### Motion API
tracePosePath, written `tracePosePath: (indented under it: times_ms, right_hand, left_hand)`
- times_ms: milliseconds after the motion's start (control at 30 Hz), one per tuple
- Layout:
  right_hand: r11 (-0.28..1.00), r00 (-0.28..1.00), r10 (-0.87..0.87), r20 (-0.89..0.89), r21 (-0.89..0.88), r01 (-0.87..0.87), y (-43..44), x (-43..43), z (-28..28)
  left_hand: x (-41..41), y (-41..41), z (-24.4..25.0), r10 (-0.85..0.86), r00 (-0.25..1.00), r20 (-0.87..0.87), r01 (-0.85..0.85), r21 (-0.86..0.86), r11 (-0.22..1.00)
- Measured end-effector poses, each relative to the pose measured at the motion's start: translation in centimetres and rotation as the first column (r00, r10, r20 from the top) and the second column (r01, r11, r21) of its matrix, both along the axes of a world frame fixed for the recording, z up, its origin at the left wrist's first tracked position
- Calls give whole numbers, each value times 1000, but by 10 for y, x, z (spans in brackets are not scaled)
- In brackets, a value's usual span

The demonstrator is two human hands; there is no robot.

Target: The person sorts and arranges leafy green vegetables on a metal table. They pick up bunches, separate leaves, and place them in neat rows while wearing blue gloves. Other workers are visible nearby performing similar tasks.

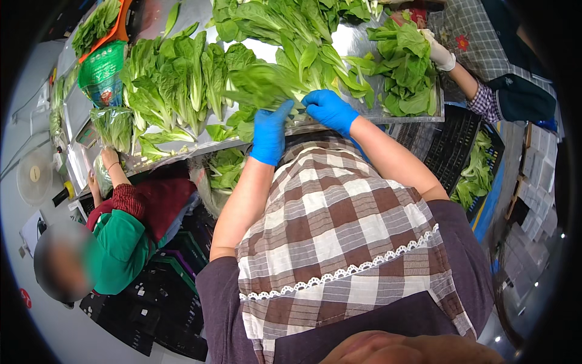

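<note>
My left hand (269, 134), in a blue glove, grips a head of leafy greens (268, 84) from below, over the table's near edge. Its leaves are blurred and point left, while the pale stem end (298, 96) lies to the right. At that stem end, my right hand (330, 110), also blue-gloved, has its fingers curled. Whether they pinch a leaf is hidden. Beyond both hands a heap of loose greens (291, 27) covers part of the metal table (348, 38). To the left, several heads (170, 82) lie side by side, stems towards me.
At left, a person in green and dark red handles a plastic bag (102, 175) beside bagged greens (113, 129) and a green printed bag (102, 68). At right, another person's white-gloved hand (439, 50) touches a leaf pile (407, 68). Below are a black crate (452, 141) and a sack (207, 191).
</note>
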State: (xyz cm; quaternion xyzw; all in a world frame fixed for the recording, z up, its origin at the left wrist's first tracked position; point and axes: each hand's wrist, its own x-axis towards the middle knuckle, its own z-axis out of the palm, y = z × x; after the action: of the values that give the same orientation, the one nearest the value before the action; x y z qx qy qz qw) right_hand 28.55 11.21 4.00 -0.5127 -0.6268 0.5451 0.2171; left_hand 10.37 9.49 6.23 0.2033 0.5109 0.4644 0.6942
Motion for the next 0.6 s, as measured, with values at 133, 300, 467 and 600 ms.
tracePosePath:
  times_ms: [133,300,467,600]
  right_hand:
    - [979,963,-135,233,178,94,6,31,-35]
    - [969,874,-167,456,-89,231,15,46,-17]
    - [997,724,-79,685,66,47,13,35,-28]
    - [998,725,-31,688,-19,61,14,31,-23]
  left_hand:
    - [-5,11,5,150,970,193,-152,-2,988]
    - [-4,8,7,48,983,177,-42,-42,998]
    - [1,1,0,-23,995,94,25,-19,1000]
    - [-1,1,4,-23,998,61,22,16,1000]
